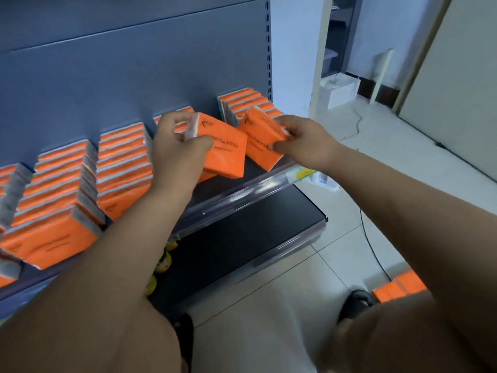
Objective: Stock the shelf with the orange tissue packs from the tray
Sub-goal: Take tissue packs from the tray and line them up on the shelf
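Observation:
My left hand (176, 146) grips an orange tissue pack (226, 149) by its left end, above the dark shelf board (236, 181). My right hand (304, 142) pinches a second orange tissue pack (262, 138) at its right side, tilted, just right of the first. Several rows of orange packs (67, 189) stand on edge along the shelf to the left, and another row (247, 103) stands at the back right. More orange packs (400, 288) lie low on the floor side at the lower right, partly hidden by my right arm; the tray itself cannot be made out.
A clear plastic rail (242, 195) runs along the shelf's front edge. A lower black shelf (255, 232) juts out beneath, with yellow items (164, 262) at its left. The blue back panel (121, 63) rises behind. A black cable (373, 254) crosses the tiled floor.

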Demonstrator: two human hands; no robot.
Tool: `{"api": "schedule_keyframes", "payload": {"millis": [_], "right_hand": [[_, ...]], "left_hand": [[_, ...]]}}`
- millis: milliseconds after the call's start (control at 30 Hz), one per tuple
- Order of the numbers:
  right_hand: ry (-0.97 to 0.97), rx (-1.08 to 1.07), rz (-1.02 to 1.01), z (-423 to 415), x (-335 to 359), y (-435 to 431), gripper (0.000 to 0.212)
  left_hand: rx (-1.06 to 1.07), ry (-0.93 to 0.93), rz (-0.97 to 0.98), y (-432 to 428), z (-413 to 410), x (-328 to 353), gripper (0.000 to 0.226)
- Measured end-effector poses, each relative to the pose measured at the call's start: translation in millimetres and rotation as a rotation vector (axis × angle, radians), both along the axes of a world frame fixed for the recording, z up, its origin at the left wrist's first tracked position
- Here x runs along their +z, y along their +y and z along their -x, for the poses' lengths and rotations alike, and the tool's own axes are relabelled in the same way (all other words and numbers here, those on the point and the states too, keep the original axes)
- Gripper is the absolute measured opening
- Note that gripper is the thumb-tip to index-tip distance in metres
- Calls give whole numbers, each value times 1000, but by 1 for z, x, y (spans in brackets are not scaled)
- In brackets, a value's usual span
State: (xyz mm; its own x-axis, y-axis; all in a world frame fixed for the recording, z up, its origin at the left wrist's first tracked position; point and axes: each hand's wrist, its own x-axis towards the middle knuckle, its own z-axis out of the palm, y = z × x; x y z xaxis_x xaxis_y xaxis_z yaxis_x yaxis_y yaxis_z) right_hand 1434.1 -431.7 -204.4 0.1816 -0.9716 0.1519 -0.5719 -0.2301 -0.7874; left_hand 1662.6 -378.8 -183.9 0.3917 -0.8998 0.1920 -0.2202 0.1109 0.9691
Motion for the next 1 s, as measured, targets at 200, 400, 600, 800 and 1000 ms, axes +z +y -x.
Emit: {"api": "schedule_keyframes", "payload": {"millis": [200,400,600,800,1000], "right_hand": [[-135,-111,41,-2,-9,-22,36],[-239,-163,50,-13,-15,-32,38],[-222,-142,29,-8,-10,-42,36],[-220,-136,40,8,-1,-43,35],[-64,-72,-2,17,-7,-39,38]], "left_hand": [[56,-56,9,-17,0,-23,44],[-103,-260,13,-16,-4,-25,56],[-117,-560,20,-15,-12,-32,53],[-91,-789,52,-21,-13,-41,45],[23,-1120,49,-25,-25,-43,39]]}}
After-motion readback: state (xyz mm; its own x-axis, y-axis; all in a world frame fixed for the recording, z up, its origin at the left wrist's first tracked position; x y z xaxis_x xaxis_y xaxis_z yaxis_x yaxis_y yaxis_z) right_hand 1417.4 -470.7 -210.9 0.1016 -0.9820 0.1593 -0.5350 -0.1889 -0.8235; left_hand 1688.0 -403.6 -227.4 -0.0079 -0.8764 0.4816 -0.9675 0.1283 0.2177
